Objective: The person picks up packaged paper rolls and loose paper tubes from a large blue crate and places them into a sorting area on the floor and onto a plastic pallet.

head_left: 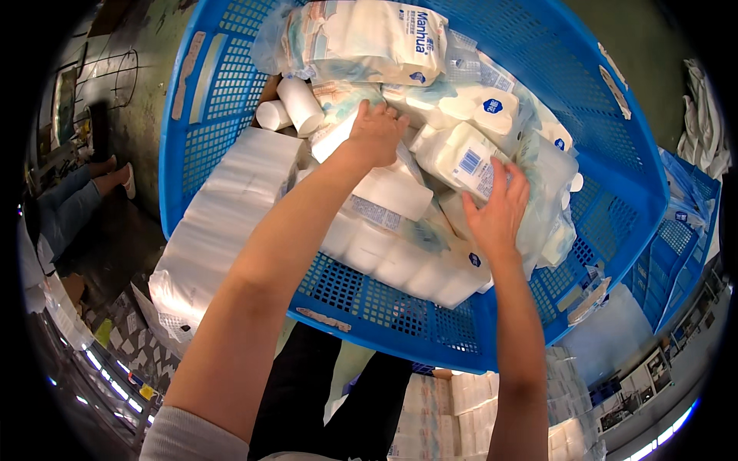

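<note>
A large blue plastic basket holds several plastic-wrapped packs of white paper rolls. My left hand reaches across the middle of the heap, fingers stretched over the white packs; its palm side is hidden. To its right, my right hand has thumb and fingers around the end of a white paper roll pack with a barcode label, which lies tilted among the others. Below both hands runs a long pack of rolls. Two loose white rolls lie left of my left hand.
A printed pack tops the heap at the far side. Another long wrapped pack leans over the basket's left rim. More packs are stacked below the near rim. Another blue basket stands right; a person's legs show left.
</note>
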{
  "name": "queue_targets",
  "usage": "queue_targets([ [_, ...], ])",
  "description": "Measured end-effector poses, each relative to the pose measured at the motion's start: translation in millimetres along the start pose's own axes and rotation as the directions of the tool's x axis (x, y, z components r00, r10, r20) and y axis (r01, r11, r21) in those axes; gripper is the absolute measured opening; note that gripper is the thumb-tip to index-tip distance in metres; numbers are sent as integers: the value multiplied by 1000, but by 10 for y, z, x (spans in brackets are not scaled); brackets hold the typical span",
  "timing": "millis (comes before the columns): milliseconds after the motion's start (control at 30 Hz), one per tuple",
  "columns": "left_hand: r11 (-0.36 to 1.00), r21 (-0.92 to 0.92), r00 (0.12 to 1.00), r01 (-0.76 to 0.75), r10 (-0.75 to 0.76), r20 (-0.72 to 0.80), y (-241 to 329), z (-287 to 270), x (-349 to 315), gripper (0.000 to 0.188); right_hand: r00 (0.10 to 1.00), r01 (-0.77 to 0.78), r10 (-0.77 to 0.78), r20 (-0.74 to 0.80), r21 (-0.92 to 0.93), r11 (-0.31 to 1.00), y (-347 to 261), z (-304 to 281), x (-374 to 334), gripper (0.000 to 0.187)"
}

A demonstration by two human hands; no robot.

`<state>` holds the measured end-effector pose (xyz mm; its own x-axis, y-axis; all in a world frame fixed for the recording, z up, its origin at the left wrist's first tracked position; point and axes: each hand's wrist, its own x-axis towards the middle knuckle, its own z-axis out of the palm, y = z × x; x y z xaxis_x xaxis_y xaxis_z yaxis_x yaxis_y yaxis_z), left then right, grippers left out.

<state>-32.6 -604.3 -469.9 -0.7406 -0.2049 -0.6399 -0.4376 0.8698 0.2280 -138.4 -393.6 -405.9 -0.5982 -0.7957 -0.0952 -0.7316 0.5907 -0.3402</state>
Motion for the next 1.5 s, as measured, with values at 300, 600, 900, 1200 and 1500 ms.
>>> queue_targets([
  [300, 902, -430, 988, 32, -93, -120, 219, 383, -277, 36, 942, -103, 82, 325, 49, 993, 222, -420, 424, 90],
  [600, -45, -964, 962, -262, -91, -257, 1083, -776, -959, 84, 933, -359, 111, 342, 874, 328, 253, -2019, 972, 69],
  [900, -458, -881, 990, -114, 21, -139, 1111, -1108, -2189, 97, 785, -605, 1, 620, 766, -217, -619, -2040, 264, 64],
  [1200, -734, -661, 967, -154, -251, 53, 1424, -290, -2791, 77, 664, -736, 30, 747, 646, 200, -846, -1394, -336, 84],
  [1500, -657, -674, 866, -336, -498, 54, 1287, 181, -2627, 59, 940, 88, -110, 322, 83, 993, -1805, -1358, -371, 89],
])
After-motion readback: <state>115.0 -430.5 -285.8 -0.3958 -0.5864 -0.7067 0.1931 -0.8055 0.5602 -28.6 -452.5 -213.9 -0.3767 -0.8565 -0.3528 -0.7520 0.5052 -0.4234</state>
